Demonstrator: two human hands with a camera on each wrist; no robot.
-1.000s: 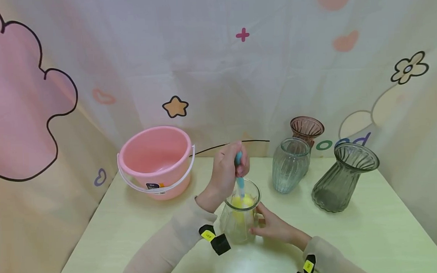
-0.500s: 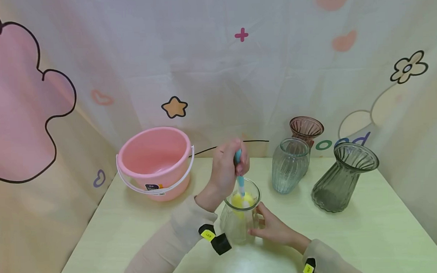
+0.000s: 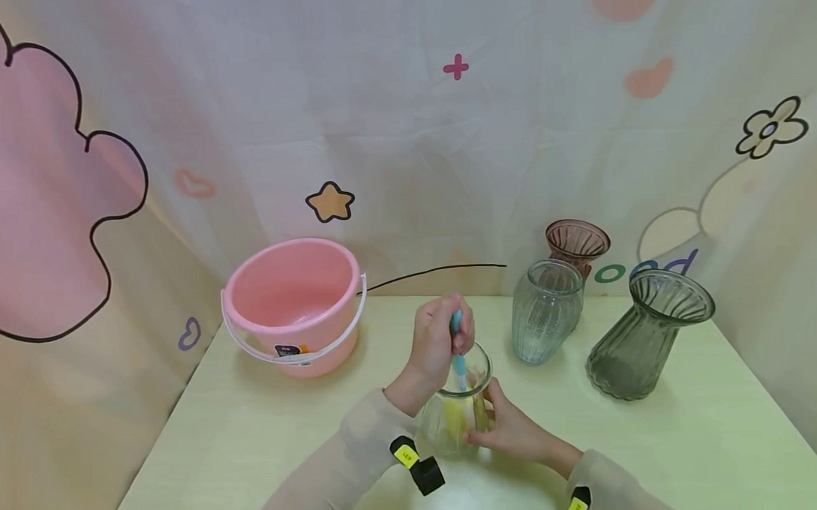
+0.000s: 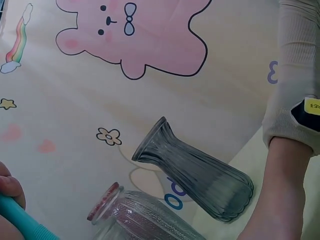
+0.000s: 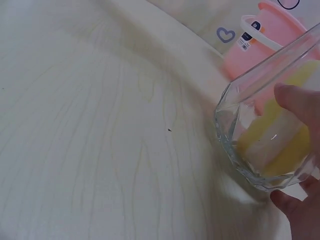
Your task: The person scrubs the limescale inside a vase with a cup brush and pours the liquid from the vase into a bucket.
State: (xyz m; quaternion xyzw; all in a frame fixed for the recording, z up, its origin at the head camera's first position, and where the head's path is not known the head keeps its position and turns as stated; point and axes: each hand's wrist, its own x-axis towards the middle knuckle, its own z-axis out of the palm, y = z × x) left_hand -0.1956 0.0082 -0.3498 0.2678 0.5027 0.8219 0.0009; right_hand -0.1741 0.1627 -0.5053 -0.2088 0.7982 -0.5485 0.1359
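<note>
My left hand (image 3: 433, 344) grips the teal handle (image 3: 460, 367) of a sponge bottle brush from above, over a clear glass vase (image 3: 433, 433). Inside the vase is the brush's yellow-and-white sponge head (image 5: 277, 142), low near the base in the right wrist view. With thumb and fingers, my right hand (image 3: 523, 432) holds the vase's lower right side. The vase appears slightly tilted in the head view; whether its base fully meets the table cannot be told. In the left wrist view, only fingers and part of the teal handle show at the lower left corner.
A pink bucket (image 3: 323, 337) with a white handle stands at the back left. At the right are a pale blue glass vase (image 3: 546, 318), a reddish one (image 3: 578, 240) behind it, and a dark grey-green one (image 3: 631, 352). A printed curtain (image 3: 405, 157) hangs behind the table (image 3: 712, 432).
My left hand has moved down and slightly right, and the sponge head has gone deeper into the vase. My right hand keeps its hold on the vase.
</note>
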